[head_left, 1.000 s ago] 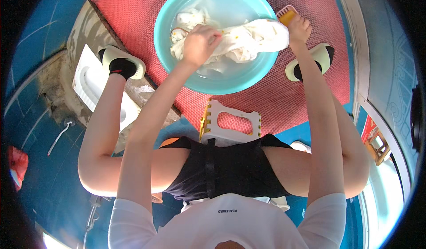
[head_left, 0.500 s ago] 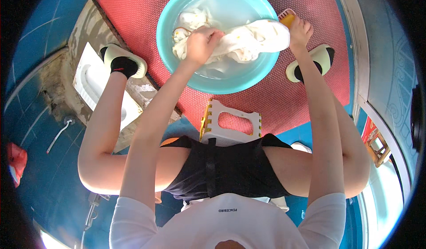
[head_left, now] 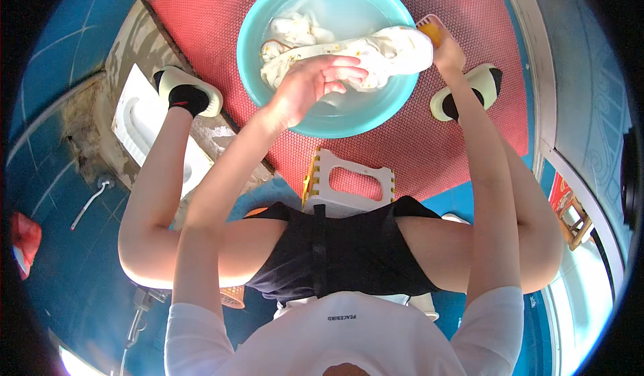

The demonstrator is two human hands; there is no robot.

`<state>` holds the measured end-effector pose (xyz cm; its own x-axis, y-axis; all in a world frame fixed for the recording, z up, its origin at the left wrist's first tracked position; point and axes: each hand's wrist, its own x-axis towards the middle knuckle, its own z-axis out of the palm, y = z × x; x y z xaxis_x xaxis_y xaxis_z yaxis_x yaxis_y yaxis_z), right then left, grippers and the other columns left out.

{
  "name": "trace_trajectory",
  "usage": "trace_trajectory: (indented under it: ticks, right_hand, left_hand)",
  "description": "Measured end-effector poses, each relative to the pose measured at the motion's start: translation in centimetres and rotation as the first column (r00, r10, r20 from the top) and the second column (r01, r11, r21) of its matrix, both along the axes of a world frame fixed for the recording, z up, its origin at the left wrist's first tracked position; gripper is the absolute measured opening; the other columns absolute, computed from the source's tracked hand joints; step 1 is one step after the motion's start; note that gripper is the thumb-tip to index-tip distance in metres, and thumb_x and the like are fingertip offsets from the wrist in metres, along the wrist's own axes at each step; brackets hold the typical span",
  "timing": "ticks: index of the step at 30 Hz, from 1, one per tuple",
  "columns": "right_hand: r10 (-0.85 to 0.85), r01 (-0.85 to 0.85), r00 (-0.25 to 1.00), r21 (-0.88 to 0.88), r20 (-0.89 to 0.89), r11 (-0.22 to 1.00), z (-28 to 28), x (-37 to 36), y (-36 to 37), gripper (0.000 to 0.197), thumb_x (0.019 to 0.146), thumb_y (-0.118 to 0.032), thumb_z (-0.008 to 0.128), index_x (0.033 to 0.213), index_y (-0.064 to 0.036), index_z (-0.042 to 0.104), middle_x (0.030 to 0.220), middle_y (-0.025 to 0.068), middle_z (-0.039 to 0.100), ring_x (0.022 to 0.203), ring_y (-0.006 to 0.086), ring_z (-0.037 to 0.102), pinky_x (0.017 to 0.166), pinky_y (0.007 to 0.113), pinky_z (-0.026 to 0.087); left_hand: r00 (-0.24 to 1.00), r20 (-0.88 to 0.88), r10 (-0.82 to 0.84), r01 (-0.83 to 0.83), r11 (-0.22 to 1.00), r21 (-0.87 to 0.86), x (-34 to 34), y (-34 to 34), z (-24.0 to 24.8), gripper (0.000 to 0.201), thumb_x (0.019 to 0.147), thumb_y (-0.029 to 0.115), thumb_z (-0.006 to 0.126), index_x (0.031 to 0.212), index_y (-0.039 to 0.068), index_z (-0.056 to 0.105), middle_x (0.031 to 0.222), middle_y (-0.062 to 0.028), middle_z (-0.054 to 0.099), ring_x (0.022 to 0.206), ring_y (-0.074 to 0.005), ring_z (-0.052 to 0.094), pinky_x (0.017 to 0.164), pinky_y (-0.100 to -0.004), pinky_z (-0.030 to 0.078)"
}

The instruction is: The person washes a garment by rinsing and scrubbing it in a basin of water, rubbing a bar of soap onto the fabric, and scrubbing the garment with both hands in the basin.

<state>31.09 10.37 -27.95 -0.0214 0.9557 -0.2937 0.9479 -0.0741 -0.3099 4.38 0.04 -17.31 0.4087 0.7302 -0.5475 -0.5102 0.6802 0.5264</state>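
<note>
A turquoise basin [head_left: 249, 74] of cloudy water holds a wet white garment [head_left: 295, 57] with small yellowish prints and a brown trim. The cloth stretches to the basin's right rim, ending over a smooth, rounded white shape I cannot identify. Above the near-left part of the cloth is my left hand [head_left: 312, 84], palm turned up, fingers loosely extended and holding nothing. Just outside the right rim, my right hand [head_left: 451, 54] has its fingers around a yellow bar of soap [head_left: 431, 35]. A pinkish slotted dish [head_left: 429, 20] shows beside the soap; my fingers partly hide both.
The basin stands on a red textured mat [head_left: 463, 0]. A white-and-yellow step stool [head_left: 322, 181] stands between my knees and the basin. My slippered feet flank it. At left lies a squat toilet [head_left: 144, 124]; at right runs a door frame [head_left: 547, 108].
My left hand has come off the cloth, turned palm up and opened. My right hand has drawn slightly nearer, closing round the soap. More of the cloth's printed band shows.
</note>
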Motion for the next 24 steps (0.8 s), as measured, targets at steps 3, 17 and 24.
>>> trace_trajectory:
  ticks: [3, 17, 24]
  right_hand:
    - [-0.053, 0.06, 0.993, -0.069, 0.104, 0.996, -0.8, 0.8, 0.5, 0.046, 0.069, -0.021, 0.061, 0.112, -0.018, 0.046, 0.096, 0.0108, 0.058, 0.086, 0.0275, 0.056, 0.074, 0.037, 0.044]
    - [-0.539, 0.372, 0.31, -0.422, -0.783, 0.827, -1.5, 6.8, 3.5, 0.029, 0.076, -0.017, 0.06, 0.099, -0.0006, 0.053, 0.09, 0.0066, 0.057, 0.079, 0.015, 0.057, 0.07, 0.026, 0.046]
    - [-0.471, 0.394, -0.324, -0.57, -0.82, 0.721, 3.4, 6.4, 5.1, 0.041, 0.078, -0.02, 0.056, 0.112, -0.0037, 0.041, 0.109, 0.0079, 0.05, 0.1, 0.0223, 0.049, 0.086, 0.037, 0.04]
  left_hand:
    - [0.97, -0.224, -0.089, 0.113, 0.989, 0.094, 0.6, -0.5, 0.7, 0.027, 0.085, 0.018, 0.043, 0.098, -0.002, 0.054, 0.09, -0.0123, 0.06, 0.083, -0.0136, 0.055, 0.072, -0.0245, 0.041]
    - [0.258, -0.941, 0.218, 0.918, 0.25, 0.309, -0.2, -14.0, -2.8, 0.009, 0.072, 0.015, 0.054, 0.068, 0.007, 0.056, 0.052, -0.0052, 0.055, 0.049, -0.0233, 0.056, 0.046, -0.0354, 0.045]
    - [-0.02, -0.998, -0.057, 1.0, -0.012, -0.02, -1.8, -13.4, -2.2, 0.008, 0.069, 0.012, 0.053, 0.074, 0.008, 0.057, 0.052, -0.006, 0.052, 0.055, -0.0238, 0.056, 0.054, -0.037, 0.044]
